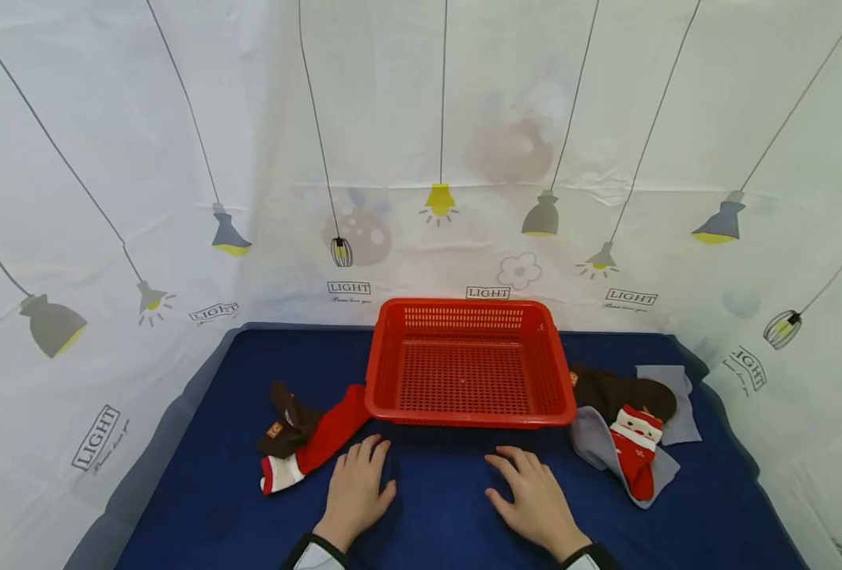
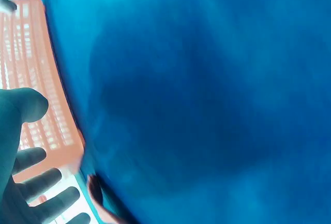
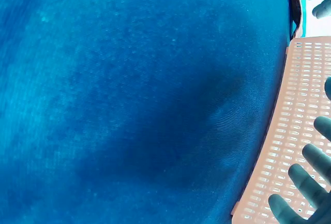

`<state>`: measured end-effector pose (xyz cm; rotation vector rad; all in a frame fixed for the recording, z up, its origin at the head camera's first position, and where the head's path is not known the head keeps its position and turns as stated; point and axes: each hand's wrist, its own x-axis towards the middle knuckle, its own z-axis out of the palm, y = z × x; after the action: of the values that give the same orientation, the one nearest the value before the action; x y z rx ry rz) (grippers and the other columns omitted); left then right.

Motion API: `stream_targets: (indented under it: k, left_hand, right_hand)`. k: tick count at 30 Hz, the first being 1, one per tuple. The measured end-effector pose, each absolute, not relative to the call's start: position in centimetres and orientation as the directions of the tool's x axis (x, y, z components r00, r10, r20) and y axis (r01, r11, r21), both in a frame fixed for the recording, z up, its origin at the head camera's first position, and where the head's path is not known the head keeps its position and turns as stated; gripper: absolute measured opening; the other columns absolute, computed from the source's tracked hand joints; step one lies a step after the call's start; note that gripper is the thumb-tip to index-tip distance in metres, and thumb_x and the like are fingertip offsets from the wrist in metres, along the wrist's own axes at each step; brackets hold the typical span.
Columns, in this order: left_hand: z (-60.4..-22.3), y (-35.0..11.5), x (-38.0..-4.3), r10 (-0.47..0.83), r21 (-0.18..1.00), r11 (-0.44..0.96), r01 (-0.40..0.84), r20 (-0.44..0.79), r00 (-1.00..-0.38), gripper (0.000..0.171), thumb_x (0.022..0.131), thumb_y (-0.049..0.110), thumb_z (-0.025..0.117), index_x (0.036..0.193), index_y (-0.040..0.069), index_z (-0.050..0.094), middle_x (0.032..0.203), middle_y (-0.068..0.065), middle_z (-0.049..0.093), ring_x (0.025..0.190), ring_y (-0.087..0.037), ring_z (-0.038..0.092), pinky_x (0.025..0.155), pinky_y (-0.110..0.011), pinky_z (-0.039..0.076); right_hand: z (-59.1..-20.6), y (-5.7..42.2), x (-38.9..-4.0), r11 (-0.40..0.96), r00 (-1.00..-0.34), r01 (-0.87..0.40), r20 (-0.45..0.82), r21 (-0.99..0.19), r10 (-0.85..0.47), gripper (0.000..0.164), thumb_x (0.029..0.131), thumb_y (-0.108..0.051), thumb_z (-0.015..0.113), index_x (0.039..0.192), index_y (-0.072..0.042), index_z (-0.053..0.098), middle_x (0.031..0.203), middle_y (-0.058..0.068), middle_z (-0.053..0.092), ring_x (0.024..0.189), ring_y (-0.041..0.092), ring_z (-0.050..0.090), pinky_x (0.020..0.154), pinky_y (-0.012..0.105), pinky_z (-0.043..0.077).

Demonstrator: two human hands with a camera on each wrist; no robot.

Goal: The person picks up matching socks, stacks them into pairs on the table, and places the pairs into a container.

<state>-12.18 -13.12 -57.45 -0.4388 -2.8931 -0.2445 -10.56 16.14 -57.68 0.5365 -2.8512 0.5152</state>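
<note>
In the head view my left hand [image 1: 357, 487] hovers over the blue cloth with fingers spread, holding nothing. Just beyond its fingertips lies a red sock [image 1: 335, 427] with a white and red end, touching a brown sock [image 1: 289, 423] on its left. My right hand [image 1: 531, 495] is likewise relaxed and bare, in front of a red plastic basket [image 1: 464, 419]. Right of that hand, a red Santa sock [image 1: 633, 451] lies over a grey sock [image 1: 595, 439]. Behind them a brown sock [image 1: 606, 392] overlaps another grey piece [image 1: 680, 412]. Both wrist views show loosely spread fingers with the basket behind them.
The basket stands at the back middle of the table covered in dark blue cloth [image 1: 435, 530]. A white curtain [image 1: 407, 103] printed with hanging lamps rises behind the table and along both sides.
</note>
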Motion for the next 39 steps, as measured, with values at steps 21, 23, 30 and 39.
stream_targets:
  k: [21, 23, 30, 39]
  left_hand:
    - [-58.2, -18.0, -16.5, 0.18, 0.141, 0.963, 0.23, 0.297, -0.938, 0.058, 0.07, 0.029, 0.074, 0.12, 0.007, 0.055, 0.118, -0.016, 0.054, 0.099, -0.035, 0.054, 0.074, -0.048, 0.046]
    - [-58.3, -18.2, -16.8, 0.172, 0.145, 0.964, 0.223, 0.298, -0.939, 0.058, 0.07, 0.029, 0.074, 0.12, 0.006, 0.055, 0.116, -0.017, 0.054, 0.098, -0.036, 0.054, 0.074, -0.049, 0.046]
    - [-58.6, -18.6, -17.8, 0.16, 0.152, 0.964, 0.219, 0.329, -0.931, 0.057, 0.069, 0.03, 0.073, 0.117, 0.005, 0.056, 0.113, -0.018, 0.055, 0.093, -0.037, 0.055, 0.072, -0.049, 0.046]
    - [-59.2, -19.6, -19.1, 0.122, 0.151, 0.975, 0.163, 0.248, -0.961, 0.059, 0.072, 0.034, 0.071, 0.121, 0.007, 0.054, 0.114, -0.018, 0.054, 0.095, -0.036, 0.054, 0.074, -0.049, 0.046]
  right_hand:
    - [-57.7, 15.8, -10.3, 0.869, -0.915, -0.391, 0.23, -0.302, -0.332, 0.046, 0.077, -0.042, 0.067, 0.12, -0.026, 0.059, 0.126, 0.0, 0.051, 0.109, 0.022, 0.051, 0.078, 0.042, 0.044]
    - [-57.7, 15.8, -10.3, 0.868, -0.914, -0.393, 0.23, -0.304, -0.333, 0.046, 0.078, -0.042, 0.067, 0.12, -0.026, 0.058, 0.126, 0.0, 0.05, 0.109, 0.022, 0.051, 0.078, 0.041, 0.044]
    - [-58.0, 15.8, -10.2, 0.873, -0.916, -0.388, 0.227, -0.297, -0.33, 0.047, 0.077, -0.042, 0.067, 0.12, -0.025, 0.058, 0.125, 0.0, 0.05, 0.107, 0.022, 0.051, 0.076, 0.041, 0.044]
    - [-58.1, 15.8, -10.1, 0.872, -0.917, -0.389, 0.212, -0.298, -0.337, 0.049, 0.078, -0.043, 0.067, 0.122, -0.024, 0.057, 0.125, 0.0, 0.05, 0.107, 0.021, 0.051, 0.076, 0.04, 0.043]
